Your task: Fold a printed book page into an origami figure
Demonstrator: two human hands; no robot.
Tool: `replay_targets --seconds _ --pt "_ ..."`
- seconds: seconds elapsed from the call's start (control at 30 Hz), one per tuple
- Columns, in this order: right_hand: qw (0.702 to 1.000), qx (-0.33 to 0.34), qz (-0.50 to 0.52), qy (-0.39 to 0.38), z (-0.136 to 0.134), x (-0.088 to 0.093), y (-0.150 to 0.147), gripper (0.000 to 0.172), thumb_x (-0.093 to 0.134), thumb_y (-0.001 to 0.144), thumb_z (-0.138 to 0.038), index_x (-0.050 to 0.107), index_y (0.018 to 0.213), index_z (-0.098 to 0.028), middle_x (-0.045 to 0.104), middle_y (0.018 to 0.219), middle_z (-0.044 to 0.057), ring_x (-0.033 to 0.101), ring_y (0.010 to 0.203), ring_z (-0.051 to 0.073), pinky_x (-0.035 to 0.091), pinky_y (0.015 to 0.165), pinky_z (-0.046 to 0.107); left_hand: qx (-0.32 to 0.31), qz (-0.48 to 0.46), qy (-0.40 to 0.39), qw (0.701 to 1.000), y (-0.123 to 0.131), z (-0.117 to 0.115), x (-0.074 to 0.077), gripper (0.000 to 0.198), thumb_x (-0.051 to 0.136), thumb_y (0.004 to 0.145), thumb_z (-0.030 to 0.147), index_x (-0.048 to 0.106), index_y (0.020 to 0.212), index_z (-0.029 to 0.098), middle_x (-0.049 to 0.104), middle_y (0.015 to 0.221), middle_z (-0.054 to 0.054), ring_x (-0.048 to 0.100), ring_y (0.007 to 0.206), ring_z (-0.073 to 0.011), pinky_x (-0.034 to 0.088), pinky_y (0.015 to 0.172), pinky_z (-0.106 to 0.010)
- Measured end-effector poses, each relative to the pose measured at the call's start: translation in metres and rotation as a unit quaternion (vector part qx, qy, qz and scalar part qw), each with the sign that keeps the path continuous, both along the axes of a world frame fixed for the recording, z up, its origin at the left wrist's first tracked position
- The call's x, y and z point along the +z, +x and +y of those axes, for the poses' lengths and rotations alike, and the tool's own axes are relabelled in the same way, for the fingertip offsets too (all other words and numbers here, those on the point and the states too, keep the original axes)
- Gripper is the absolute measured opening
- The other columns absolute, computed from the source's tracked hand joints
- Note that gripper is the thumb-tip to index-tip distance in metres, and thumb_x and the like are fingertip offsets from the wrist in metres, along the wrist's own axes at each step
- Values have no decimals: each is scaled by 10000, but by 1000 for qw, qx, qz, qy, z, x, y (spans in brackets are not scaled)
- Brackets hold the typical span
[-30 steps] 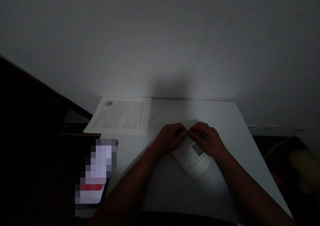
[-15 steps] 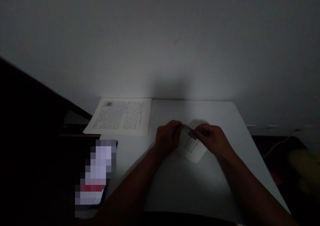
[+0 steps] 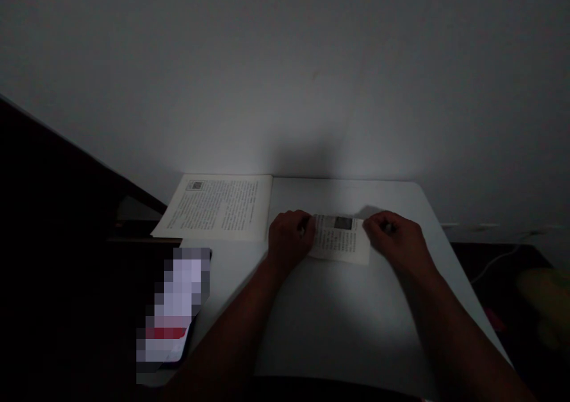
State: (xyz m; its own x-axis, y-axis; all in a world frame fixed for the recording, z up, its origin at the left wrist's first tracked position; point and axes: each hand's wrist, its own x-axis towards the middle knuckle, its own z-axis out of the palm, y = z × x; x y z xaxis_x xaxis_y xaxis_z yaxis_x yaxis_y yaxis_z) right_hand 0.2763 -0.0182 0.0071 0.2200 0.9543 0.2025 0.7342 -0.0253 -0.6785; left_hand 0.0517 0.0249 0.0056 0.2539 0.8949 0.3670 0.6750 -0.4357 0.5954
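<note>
A small printed sheet of paper (image 3: 341,241), with a dark picture near its top edge, is held between my two hands above the white table (image 3: 338,325). My left hand (image 3: 291,236) is closed on its left side and covers that edge. At the upper right corner, my right hand (image 3: 394,236) pinches the paper between thumb and fingertips. Whether the sheet is folded, I cannot tell in the dim light.
A stack of printed pages (image 3: 218,209) lies at the table's back left, overhanging its left edge. In front of it is a phone (image 3: 178,313) with a blurred lit screen. A wall (image 3: 312,81) stands behind the table. A pale cable (image 3: 494,259) runs at the right.
My right hand has moved right, from the sheet's upper middle to its upper right corner. The paper, tilted before, now lies straighter and spreads wider between my hands.
</note>
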Motion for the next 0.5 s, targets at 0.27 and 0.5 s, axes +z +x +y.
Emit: replay_targets --seconds 0.27,0.5 --pt "970 19 -227 80 2 -4 -9 358 534 832 -365 601 1107 -146 626 1073 149 554 977 292 434 837 454 -34 94 15 995 1 1 -7 118 601 776 208 607 886 166 616 893 -67 516 876 -209 413 815 -364" --pt "948 175 -242 108 -9 -14 -48 312 525 850 -295 610 1101 -129 619 1095 129 541 1027 261 437 901 430 -93 154 5 984 -3 2 -6 157 531 859 238 641 957 186 611 1004 -43 499 964 -201 386 851 -356"
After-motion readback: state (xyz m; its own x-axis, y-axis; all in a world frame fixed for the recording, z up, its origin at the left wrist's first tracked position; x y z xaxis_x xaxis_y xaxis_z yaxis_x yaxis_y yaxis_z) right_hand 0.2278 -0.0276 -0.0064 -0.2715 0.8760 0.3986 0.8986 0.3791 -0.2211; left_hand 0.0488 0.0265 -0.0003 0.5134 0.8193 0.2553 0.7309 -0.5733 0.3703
